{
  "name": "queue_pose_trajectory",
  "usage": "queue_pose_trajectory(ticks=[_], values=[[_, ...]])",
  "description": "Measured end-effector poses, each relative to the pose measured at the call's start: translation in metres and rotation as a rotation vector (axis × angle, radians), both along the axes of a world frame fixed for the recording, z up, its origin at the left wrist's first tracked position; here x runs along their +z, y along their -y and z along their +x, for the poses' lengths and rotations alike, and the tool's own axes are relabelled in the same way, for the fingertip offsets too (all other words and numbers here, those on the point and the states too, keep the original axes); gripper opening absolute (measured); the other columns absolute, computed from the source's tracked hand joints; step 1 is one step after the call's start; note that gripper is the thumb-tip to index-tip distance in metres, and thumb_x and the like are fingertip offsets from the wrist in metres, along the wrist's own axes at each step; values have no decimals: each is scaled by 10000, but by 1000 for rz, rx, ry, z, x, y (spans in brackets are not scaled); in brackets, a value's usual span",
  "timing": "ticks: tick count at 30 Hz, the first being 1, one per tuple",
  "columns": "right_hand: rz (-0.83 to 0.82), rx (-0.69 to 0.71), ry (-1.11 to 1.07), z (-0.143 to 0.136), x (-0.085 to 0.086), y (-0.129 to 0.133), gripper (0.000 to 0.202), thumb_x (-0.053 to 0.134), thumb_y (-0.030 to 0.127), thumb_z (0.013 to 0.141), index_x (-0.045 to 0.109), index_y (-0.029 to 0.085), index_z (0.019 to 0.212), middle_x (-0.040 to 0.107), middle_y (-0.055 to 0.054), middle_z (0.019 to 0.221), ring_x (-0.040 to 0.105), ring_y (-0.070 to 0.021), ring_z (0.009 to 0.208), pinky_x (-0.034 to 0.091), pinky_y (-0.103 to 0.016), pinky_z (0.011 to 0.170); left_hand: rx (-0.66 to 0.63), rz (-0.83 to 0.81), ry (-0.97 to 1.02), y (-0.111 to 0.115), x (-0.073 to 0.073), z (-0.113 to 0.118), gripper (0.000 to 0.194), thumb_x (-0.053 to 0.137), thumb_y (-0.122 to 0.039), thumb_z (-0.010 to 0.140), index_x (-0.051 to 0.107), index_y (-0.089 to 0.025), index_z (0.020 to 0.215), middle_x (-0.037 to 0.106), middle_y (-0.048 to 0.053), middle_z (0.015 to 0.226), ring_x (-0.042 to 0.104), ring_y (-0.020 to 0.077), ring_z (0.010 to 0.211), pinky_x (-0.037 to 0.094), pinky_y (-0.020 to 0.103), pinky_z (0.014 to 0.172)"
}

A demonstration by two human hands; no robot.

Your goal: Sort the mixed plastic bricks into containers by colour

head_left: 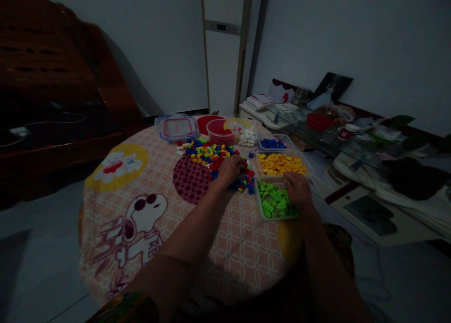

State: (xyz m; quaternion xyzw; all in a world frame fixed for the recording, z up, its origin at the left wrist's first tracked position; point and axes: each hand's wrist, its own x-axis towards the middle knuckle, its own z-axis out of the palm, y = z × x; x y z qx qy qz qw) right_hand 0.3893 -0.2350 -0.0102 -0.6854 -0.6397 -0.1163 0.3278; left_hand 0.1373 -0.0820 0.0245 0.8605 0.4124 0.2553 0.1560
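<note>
A loose heap of mixed toy building bricks (207,153), red, yellow, blue, green and white, lies on the round table. My left hand (229,169) reaches into its near right part, fingers bent and close together; their tips are hidden, so I cannot make out what they pinch. My right hand (298,189) is curled over the right corner of a clear plastic box (260,209) holding green bricks (275,201). Directly behind stands a box of yellow bricks (282,164). Farther back is a box of blue bricks (272,143).
White bricks (247,137) sit behind the heap. Nearby are a clear round tub (221,131) and a blue-edged lid or box (176,127). A patterned cloth (225,248) covers the table. A cluttered glass-topped stand (317,135) is at right, a wooden bench (59,79) at left.
</note>
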Motion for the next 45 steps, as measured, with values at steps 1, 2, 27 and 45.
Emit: queue_pose_trajectory(ticks=[1, 2, 27, 45], values=[[1, 1, -2, 0, 0, 0, 365, 448, 283, 915, 717, 202, 1149, 734, -144, 1135, 631, -298, 1114, 443, -518, 1063, -26, -4, -25, 1, -1, 2, 290, 522, -140, 891, 767, -192, 1039, 748, 87, 1083, 668, 207, 1057, 498, 319, 991], [0, 2, -5, 0, -1, 0, 370, 448, 279, 913, 713, 207, 1161, 733, -142, 1138, 628, -301, 1117, 440, -524, 1065, -49, -10, -52, 2, -2, 3, 288, 533, -141, 886, 766, -197, 1045, 747, 86, 1091, 666, 211, 1067, 498, 324, 996], [-11, -10, 27, -1, 0, 1, 358, 459, 276, 915, 719, 181, 1141, 726, -155, 1162, 627, -304, 1127, 445, -517, 1069, -107, -58, -107, 2, -4, 5, 290, 544, -94, 819, 801, -181, 922, 748, 82, 994, 685, 217, 972, 511, 300, 913], [11, 4, 30, 1, 0, 1, 344, 458, 263, 910, 721, 190, 1120, 735, -151, 1134, 637, -305, 1107, 470, -515, 1040, -21, -51, -274, 6, -5, 7, 356, 461, -149, 930, 775, -190, 1093, 677, 131, 1107, 652, 240, 1043, 506, 318, 908]])
